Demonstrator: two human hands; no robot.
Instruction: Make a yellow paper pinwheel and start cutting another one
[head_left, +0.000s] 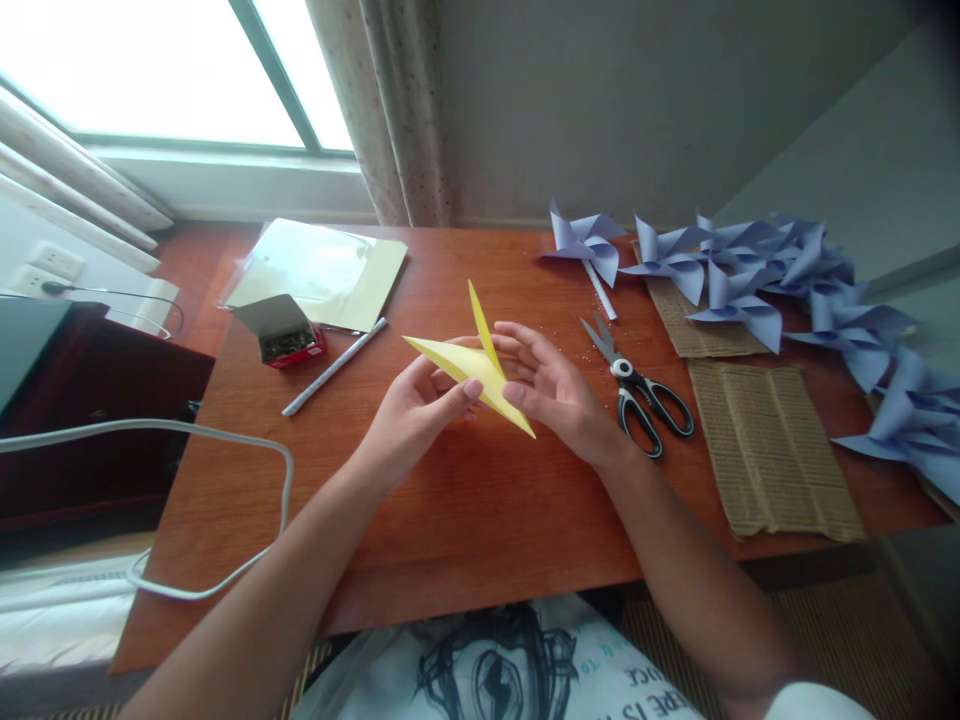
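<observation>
A folded sheet of yellow paper (469, 362) is held up above the middle of the wooden table, with one pointed flap standing upright. My left hand (427, 400) grips its left part, thumb on top and fingers underneath. My right hand (551, 390) pinches the right part between the thumb and the fingers behind it, some of which are spread. To the right of my right hand lie scissors (637, 385) with black and white handles, blades partly apart. A rolled white paper stick (335, 367) rests to the left of my left hand.
A red box of small metal pieces (289, 345) sits by a plastic sleeve with pale yellow sheets (386, 285). Several purple paper pinwheels (739, 300) line the right side, some on corrugated cardboard (772, 450). A white cable (289, 480) loops over the table's left edge.
</observation>
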